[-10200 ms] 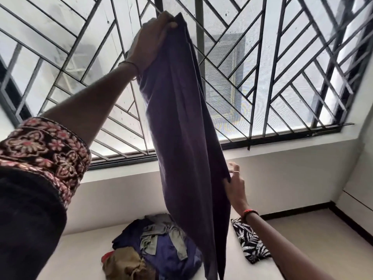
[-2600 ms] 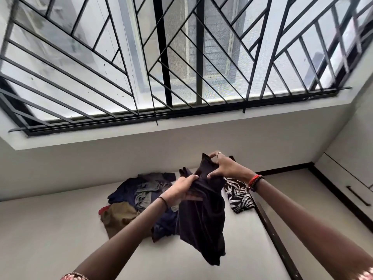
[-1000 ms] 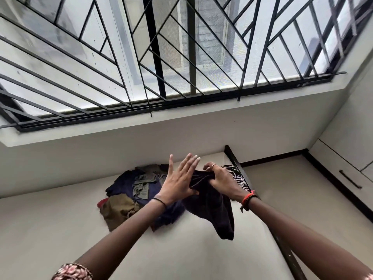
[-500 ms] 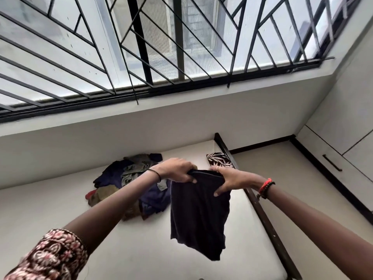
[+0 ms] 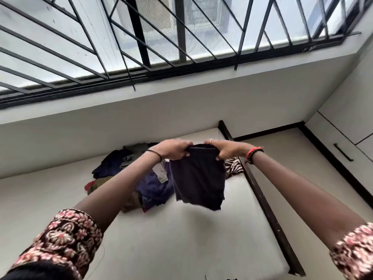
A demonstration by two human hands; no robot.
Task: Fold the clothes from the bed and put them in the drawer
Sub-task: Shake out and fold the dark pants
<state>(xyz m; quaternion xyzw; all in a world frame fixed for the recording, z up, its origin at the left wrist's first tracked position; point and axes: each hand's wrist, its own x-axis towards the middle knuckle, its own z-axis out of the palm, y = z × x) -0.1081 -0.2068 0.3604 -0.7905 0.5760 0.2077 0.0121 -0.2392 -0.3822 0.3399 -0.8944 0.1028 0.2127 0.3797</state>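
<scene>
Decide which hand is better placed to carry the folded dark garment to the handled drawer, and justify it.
Probably the right hand: its grip holds the top edge of the dark garment on the side nearer the drawer. The left hand grips the far corner, above the clothes pile.

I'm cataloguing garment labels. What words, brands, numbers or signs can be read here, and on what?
No text can be read anywhere.
Pale tag in the clothes pile: too blurred to read.
Dark garment, held up: no print or label shows.
</scene>
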